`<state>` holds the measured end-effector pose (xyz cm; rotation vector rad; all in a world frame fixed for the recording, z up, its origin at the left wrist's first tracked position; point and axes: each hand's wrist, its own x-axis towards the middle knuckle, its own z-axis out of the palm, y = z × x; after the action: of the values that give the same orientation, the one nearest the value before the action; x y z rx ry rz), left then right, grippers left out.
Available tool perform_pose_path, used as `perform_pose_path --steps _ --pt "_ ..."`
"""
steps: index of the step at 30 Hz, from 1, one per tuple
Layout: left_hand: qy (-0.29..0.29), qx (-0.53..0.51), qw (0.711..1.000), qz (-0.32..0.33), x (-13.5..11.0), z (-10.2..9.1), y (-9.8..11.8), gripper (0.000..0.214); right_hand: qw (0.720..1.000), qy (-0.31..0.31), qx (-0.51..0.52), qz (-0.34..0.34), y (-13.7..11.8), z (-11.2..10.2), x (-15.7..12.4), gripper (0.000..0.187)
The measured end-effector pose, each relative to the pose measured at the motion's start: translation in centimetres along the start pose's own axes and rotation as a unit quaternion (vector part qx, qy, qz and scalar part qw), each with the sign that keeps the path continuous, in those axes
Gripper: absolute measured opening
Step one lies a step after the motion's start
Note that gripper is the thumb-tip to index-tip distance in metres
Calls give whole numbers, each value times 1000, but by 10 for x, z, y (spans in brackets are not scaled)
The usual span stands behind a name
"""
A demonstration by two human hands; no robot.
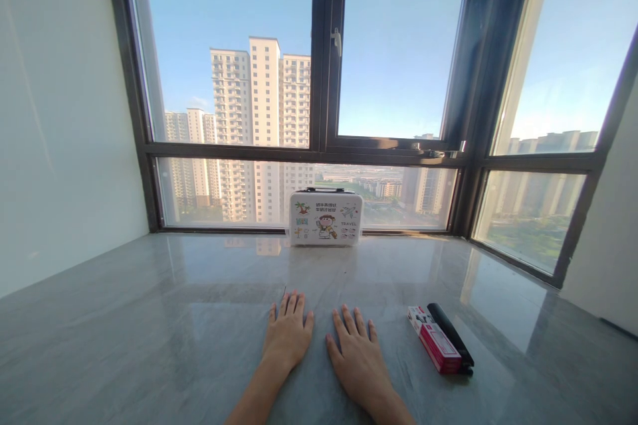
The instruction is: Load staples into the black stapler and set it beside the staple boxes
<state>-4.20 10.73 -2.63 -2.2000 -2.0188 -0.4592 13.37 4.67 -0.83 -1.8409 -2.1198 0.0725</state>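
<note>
My left hand (288, 333) lies flat, palm down, on the grey marble ledge (149, 319), fingers stretched out and holding nothing. Beside it, a small gap away, my right hand (355, 353) rests the same way, open and empty. To the right of my right hand lie a red and white box (434, 339) and a black stapler-like tool (451, 333), side by side and touching. A white case with cartoon pictures and the word TRAVEL (325, 217) stands upright at the back of the ledge against the window.
Dark-framed windows (323, 80) close off the back and right of the ledge, with tall buildings outside. A white wall (60, 113) bounds the left side. A window handle (337, 41) sits on the middle frame.
</note>
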Motion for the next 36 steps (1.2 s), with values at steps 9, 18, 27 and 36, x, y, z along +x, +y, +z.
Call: perform_pose_path --steps 9,18,27,36 --pt "-3 -1 1000 0 -9 -4 5 61 1000 -4 3 5 1 0 1 61" --pt "-4 -5 1000 1 -23 -11 9 61 1000 -7 -3 6 -2 -3 -3 60" --pt "-4 -8 1000 3 -36 -13 12 61 1000 6 -2 2 -1 0 -5 61" --pt "-9 -9 1000 10 -40 -15 12 62 1000 8 0 2 0 -2 -7 60"
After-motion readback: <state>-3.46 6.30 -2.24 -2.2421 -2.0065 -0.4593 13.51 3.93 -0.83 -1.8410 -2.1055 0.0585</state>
